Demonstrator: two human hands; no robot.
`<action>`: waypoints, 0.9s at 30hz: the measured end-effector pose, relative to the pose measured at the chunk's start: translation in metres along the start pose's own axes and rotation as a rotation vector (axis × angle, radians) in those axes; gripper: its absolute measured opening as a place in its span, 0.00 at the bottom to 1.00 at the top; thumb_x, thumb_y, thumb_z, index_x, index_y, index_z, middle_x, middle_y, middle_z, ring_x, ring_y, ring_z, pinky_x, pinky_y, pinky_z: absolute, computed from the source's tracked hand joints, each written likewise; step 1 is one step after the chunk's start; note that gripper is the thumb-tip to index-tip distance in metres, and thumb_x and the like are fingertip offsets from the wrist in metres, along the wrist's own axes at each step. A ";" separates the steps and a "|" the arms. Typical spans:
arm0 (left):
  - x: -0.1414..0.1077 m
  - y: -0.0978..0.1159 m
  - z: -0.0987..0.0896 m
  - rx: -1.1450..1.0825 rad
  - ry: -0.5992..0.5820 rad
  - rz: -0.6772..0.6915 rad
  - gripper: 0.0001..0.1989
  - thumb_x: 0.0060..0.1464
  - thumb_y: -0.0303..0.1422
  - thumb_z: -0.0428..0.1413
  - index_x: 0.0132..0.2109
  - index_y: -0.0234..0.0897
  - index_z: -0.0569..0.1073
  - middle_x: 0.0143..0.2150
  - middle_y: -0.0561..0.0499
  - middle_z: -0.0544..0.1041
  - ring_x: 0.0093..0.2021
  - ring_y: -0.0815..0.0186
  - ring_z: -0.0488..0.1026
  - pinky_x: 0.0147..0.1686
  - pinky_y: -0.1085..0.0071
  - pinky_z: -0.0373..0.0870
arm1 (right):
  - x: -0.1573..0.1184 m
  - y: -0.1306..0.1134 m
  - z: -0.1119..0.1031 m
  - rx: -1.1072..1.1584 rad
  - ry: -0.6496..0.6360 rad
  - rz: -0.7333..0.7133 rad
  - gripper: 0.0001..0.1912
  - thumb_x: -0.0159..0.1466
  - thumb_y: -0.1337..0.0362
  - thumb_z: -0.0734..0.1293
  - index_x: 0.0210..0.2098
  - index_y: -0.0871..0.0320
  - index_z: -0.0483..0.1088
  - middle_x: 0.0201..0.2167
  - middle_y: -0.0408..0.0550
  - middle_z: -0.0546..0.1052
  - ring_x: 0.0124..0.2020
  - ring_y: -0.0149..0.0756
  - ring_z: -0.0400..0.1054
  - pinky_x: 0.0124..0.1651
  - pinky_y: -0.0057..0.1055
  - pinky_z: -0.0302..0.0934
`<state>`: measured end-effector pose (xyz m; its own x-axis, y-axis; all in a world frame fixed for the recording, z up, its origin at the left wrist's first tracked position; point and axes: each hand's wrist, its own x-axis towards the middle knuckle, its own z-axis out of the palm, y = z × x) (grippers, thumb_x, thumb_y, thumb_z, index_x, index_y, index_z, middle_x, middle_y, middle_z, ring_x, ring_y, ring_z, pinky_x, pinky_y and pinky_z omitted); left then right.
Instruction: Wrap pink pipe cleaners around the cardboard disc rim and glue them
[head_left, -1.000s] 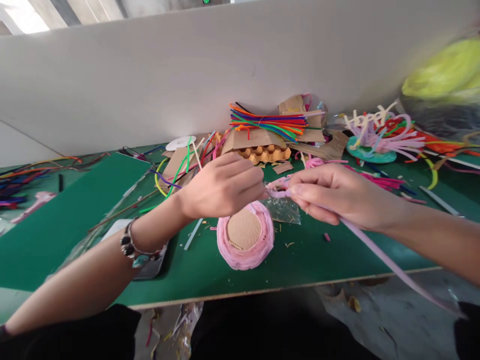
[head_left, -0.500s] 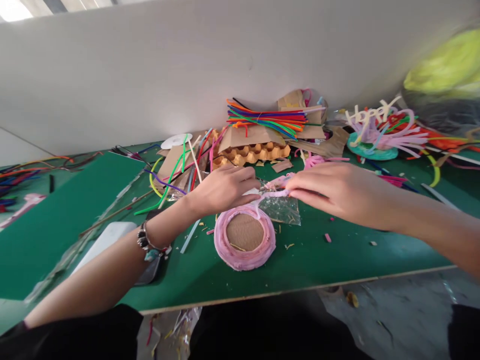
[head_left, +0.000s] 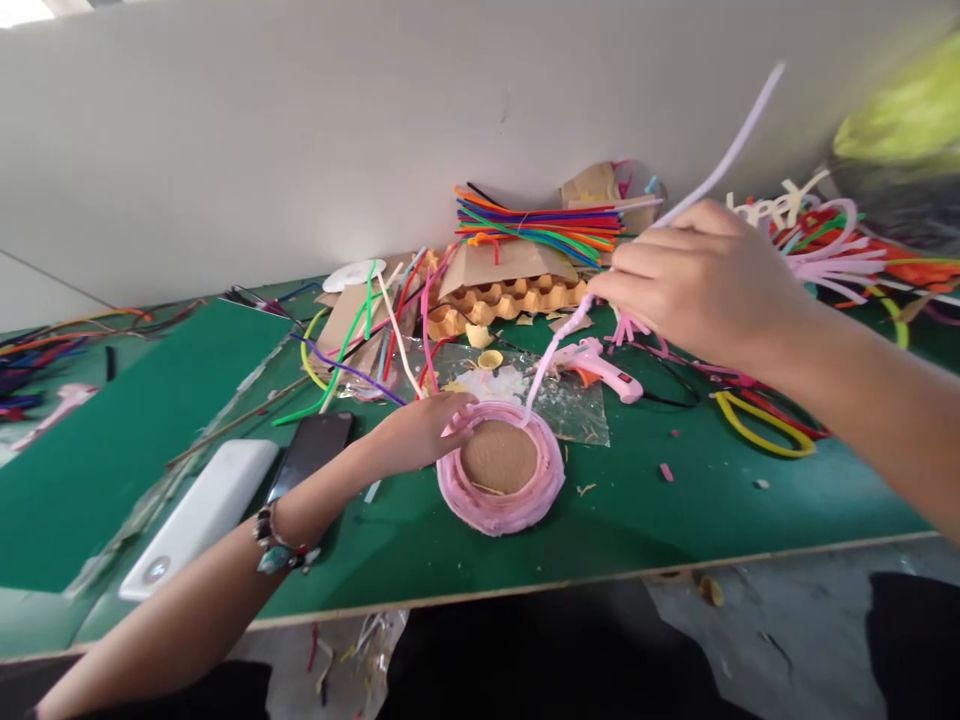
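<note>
A pink ring (head_left: pixel 499 518) wound of fuzzy strips lies on the green table, with brown cardboard (head_left: pixel 499 458) in its middle. My left hand (head_left: pixel 431 430) rests on the ring's upper left edge, fingers closed on it. Raised to the upper right of the ring, my right hand (head_left: pixel 697 275) is closed around a pale lilac pipe cleaner (head_left: pixel 724 160). The strip's twisted lower part runs down to the ring's top edge, and its free end points up right. A pink glue gun (head_left: pixel 607 372) lies beyond the ring on clear plastic.
A phone (head_left: pixel 315 450) and a white power bank (head_left: pixel 199 520) lie at left by a green board (head_left: pixel 142 430). Behind are an egg carton (head_left: pixel 517 300), a bundle of coloured pipe cleaners (head_left: pixel 532 228) and cardboard. A yellow loop (head_left: pixel 765 425) lies at right.
My right hand has risen up and right, stretching the lilac strip from the ring. My left hand has come down onto the ring's edge. The glue gun is now uncovered.
</note>
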<state>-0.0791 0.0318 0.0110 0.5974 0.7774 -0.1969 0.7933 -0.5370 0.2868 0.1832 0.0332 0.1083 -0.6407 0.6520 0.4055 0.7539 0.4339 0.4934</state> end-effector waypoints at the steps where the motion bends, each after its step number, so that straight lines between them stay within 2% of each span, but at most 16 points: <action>1: -0.003 0.000 0.002 -0.016 0.024 0.008 0.19 0.55 0.32 0.47 0.54 0.34 0.62 0.49 0.44 0.71 0.45 0.62 0.71 0.45 0.66 0.67 | 0.004 0.001 0.005 0.017 -0.009 0.003 0.18 0.64 0.68 0.51 0.29 0.57 0.70 0.25 0.47 0.70 0.32 0.36 0.62 0.37 0.36 0.50; 5: -0.016 0.011 0.010 0.057 0.138 0.101 0.13 0.56 0.31 0.49 0.48 0.36 0.68 0.46 0.45 0.72 0.45 0.62 0.70 0.44 0.64 0.67 | 0.020 0.002 0.025 0.092 -0.012 0.007 0.19 0.64 0.66 0.49 0.33 0.57 0.70 0.27 0.49 0.72 0.34 0.37 0.63 0.38 0.37 0.49; 7: -0.023 0.022 0.015 0.119 0.130 0.171 0.10 0.55 0.32 0.51 0.43 0.36 0.71 0.42 0.47 0.74 0.43 0.61 0.71 0.42 0.64 0.68 | 0.027 0.001 0.032 0.136 -0.023 0.008 0.19 0.64 0.65 0.49 0.34 0.57 0.70 0.28 0.50 0.73 0.35 0.38 0.63 0.38 0.38 0.50; 10: -0.029 0.038 0.023 0.159 0.111 0.154 0.07 0.53 0.32 0.54 0.39 0.36 0.72 0.37 0.48 0.76 0.40 0.60 0.72 0.38 0.65 0.68 | 0.038 0.000 0.039 0.183 -0.022 0.011 0.18 0.64 0.64 0.50 0.36 0.57 0.70 0.30 0.50 0.73 0.36 0.38 0.64 0.38 0.38 0.51; 13: -0.028 0.046 0.029 0.156 0.150 0.125 0.07 0.51 0.33 0.56 0.39 0.36 0.73 0.34 0.49 0.76 0.37 0.61 0.73 0.36 0.67 0.67 | 0.055 -0.001 0.047 0.202 -0.038 0.017 0.17 0.63 0.65 0.51 0.37 0.58 0.70 0.32 0.51 0.72 0.38 0.40 0.64 0.39 0.39 0.52; 15: -0.025 0.048 0.029 0.164 0.156 0.094 0.06 0.51 0.33 0.56 0.37 0.35 0.73 0.32 0.49 0.76 0.35 0.61 0.73 0.35 0.67 0.66 | 0.069 -0.004 0.051 0.215 -0.064 -0.006 0.16 0.63 0.66 0.51 0.37 0.60 0.69 0.34 0.51 0.72 0.39 0.41 0.64 0.40 0.39 0.52; 19: -0.019 0.052 0.023 0.156 0.093 0.040 0.04 0.51 0.30 0.55 0.32 0.34 0.74 0.30 0.49 0.76 0.34 0.60 0.73 0.34 0.66 0.66 | 0.096 -0.017 0.055 0.282 -0.042 -0.030 0.15 0.64 0.67 0.52 0.36 0.59 0.69 0.36 0.51 0.72 0.42 0.41 0.63 0.42 0.38 0.51; 23: -0.018 0.052 0.023 0.109 0.086 0.029 0.03 0.51 0.28 0.55 0.32 0.34 0.74 0.30 0.50 0.76 0.32 0.62 0.73 0.33 0.68 0.67 | 0.110 -0.033 0.059 0.286 -0.056 -0.084 0.13 0.62 0.69 0.53 0.37 0.61 0.69 0.38 0.52 0.72 0.42 0.40 0.63 0.40 0.36 0.52; 25: -0.018 0.049 0.023 0.064 0.123 0.017 0.03 0.52 0.28 0.54 0.32 0.35 0.73 0.29 0.52 0.75 0.30 0.65 0.72 0.31 0.70 0.67 | 0.110 -0.037 0.062 0.290 -0.066 -0.081 0.14 0.62 0.69 0.53 0.37 0.61 0.69 0.39 0.52 0.72 0.39 0.39 0.64 0.38 0.35 0.52; 27: -0.019 0.045 0.022 -0.060 0.216 -0.011 0.03 0.51 0.29 0.54 0.31 0.35 0.71 0.28 0.53 0.74 0.28 0.69 0.71 0.29 0.73 0.66 | 0.106 -0.039 0.068 0.299 -0.090 -0.069 0.14 0.62 0.69 0.53 0.36 0.60 0.69 0.38 0.52 0.73 0.36 0.37 0.65 0.35 0.34 0.52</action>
<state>-0.0521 -0.0149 0.0068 0.5447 0.8386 0.0036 0.7874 -0.5129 0.3419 0.0963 0.1279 0.0795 -0.6866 0.6610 0.3027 0.7268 0.6342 0.2637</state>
